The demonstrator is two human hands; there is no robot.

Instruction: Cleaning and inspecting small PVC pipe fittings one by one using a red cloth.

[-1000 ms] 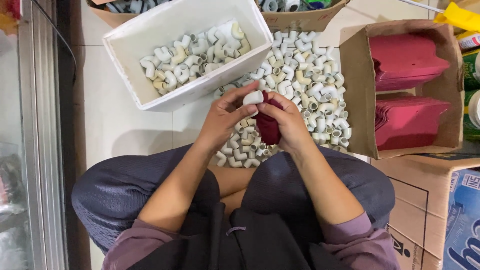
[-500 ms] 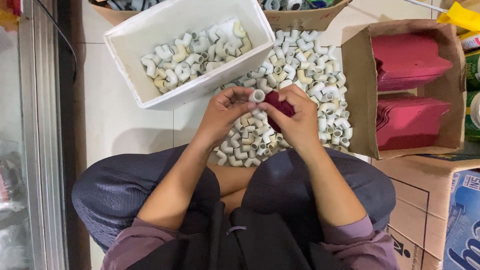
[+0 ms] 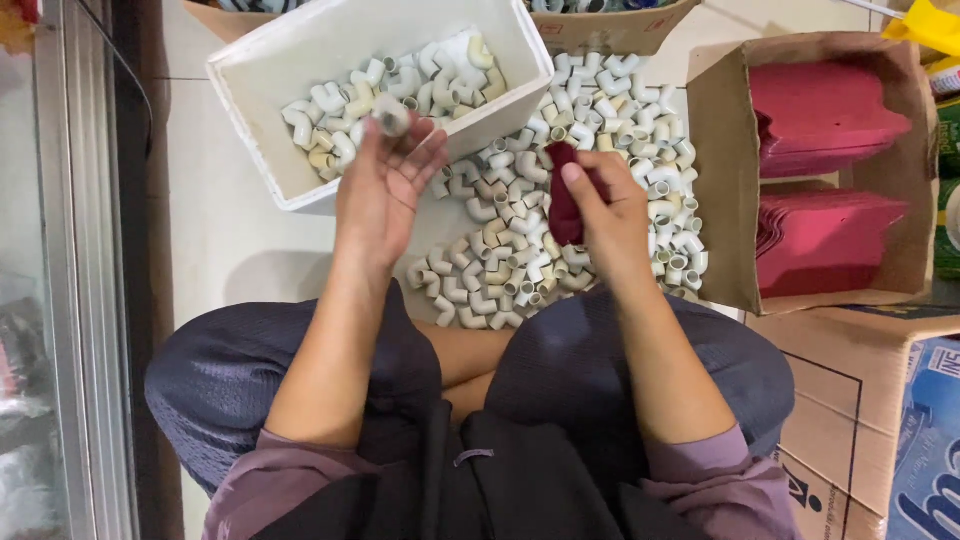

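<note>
Half a second back: both hands together over the floor pile. Now parted. Left hand (image 3: pixel 385 190) lifted to the edge of the white bin (image 3: pixel 262 165), fingers spread, white elbow fitting (image 3: pixel 390 116) pinched at the fingertips above the fittings already inside. Right hand (image 3: pixel 610 215) left over the loose pile of fittings (image 3: pixel 600 110) on the floor, closed around a dark red cloth (image 3: pixel 563 205). Cloth partly hidden in the grip. Cardboard box (image 3: pixel 715 180) of red sheets at right, cut off by the frame edge.

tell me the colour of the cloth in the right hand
Dark red; the cloth in the right hand shows best in the head view.
</note>
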